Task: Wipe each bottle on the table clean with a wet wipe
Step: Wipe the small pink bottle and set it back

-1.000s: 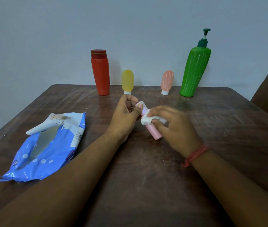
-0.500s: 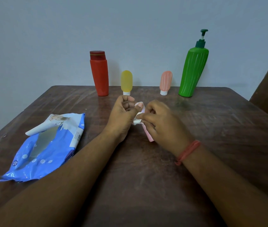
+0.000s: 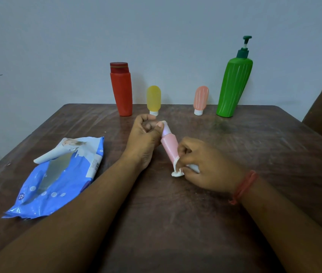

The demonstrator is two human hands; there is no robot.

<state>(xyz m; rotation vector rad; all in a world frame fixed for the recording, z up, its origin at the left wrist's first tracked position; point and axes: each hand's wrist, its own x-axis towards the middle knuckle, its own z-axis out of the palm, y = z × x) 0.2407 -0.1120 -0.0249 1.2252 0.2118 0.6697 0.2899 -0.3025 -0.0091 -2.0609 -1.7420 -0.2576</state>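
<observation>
From the head view, we see the left hand [image 3: 143, 138] pinching the pale cap end of a slim pink bottle [image 3: 169, 147], its fingers [image 3: 159, 126] curled round the tip. The smooth plastic tube slants down toward the right hand [image 3: 205, 166], whose fingers clench a crumpled white wet wipe [image 3: 178, 170] round the bottle's lower end, just above the dark, scuffed wooden counter [image 3: 254, 154].

Along the counter's far edge stand 4 more bottles: a tall red bottle [image 3: 121, 89] with a darker cap, a small rounded yellow bottle [image 3: 153, 100] on its white cap, a small ribbed peach bottle [image 3: 201, 99] likewise cap-down, and a ribbed green pump bottle [image 3: 233, 85]. To the left lies a glossy blue wipes pack [image 3: 57, 178], its flap peeled open. A red thread band [image 3: 242, 188] circles the right wrist.
</observation>
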